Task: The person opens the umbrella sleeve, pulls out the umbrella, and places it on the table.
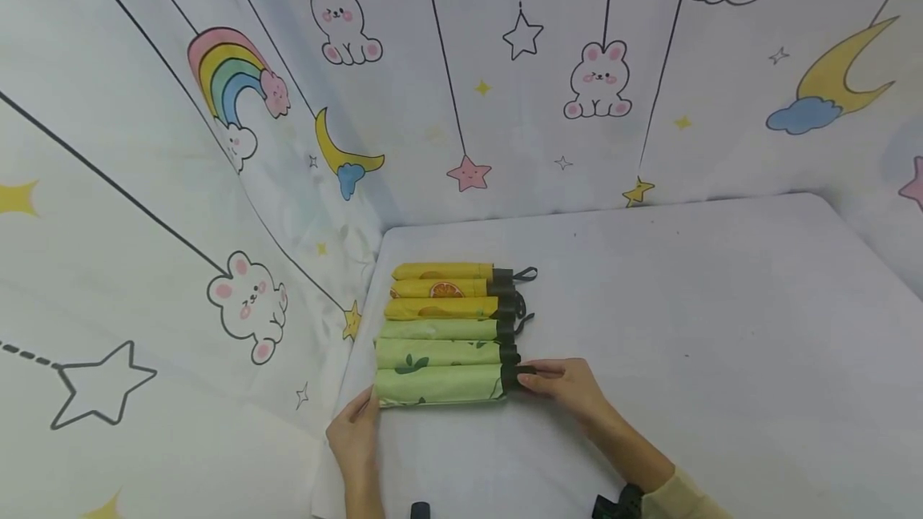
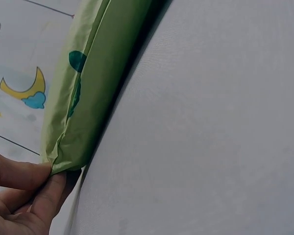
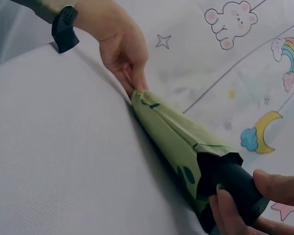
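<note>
The nearest green umbrella [image 1: 440,388] lies between the hands: the left hand [image 1: 356,432] pinches its cloth tip [image 2: 68,157], the right hand [image 1: 566,385] grips its black handle [image 3: 239,185]. Lining it up seems the step in hand, calling next for gentle, even release. Just beyond the hands, two green umbrellas [image 1: 450,350], then three yellow umbrellas [image 1: 414,289], share the surface [image 1: 685,295].

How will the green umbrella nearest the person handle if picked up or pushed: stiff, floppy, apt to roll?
The green umbrella is probably stiffest at its black handle, which looks solid. Its fabric end may give, since it creases where the left hand pinches it. Being rounded, it could roll, though the green neighbour alongside likely blocks one side.
</note>
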The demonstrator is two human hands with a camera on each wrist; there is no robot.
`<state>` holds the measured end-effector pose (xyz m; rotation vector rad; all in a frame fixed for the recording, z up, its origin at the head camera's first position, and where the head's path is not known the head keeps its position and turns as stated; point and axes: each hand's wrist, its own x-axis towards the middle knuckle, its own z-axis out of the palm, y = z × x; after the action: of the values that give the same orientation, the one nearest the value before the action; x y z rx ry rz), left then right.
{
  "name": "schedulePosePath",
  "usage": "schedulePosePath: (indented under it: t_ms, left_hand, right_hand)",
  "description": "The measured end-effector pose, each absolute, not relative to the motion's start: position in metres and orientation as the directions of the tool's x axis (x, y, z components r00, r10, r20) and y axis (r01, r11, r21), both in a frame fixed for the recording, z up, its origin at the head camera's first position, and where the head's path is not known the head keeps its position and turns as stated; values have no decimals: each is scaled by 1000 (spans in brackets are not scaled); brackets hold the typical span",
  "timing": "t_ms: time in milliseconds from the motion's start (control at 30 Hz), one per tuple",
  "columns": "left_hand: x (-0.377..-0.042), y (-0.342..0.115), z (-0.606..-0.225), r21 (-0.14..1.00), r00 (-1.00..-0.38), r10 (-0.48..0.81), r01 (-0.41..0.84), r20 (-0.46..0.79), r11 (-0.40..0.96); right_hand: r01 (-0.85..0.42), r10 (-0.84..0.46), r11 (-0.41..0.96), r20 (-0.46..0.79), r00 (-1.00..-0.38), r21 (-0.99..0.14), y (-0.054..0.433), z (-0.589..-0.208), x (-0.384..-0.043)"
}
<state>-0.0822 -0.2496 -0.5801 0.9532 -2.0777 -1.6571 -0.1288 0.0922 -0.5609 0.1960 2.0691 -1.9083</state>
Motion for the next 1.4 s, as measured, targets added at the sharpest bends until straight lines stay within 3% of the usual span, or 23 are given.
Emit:
schedulePosePath:
  t_ms: [633,1400]
  left_hand:
    - [-84,-251,-581,924,-725,-657,-365,-207,111]
    - [-85,-254,-585,923,-724,-658,-368,-208,114]
  right_hand:
    - [325,-161,-30,-317,-935,-945,111,-555,-122]
    - [334,-81,-14,-332,-940,-942,131,-555,-116]
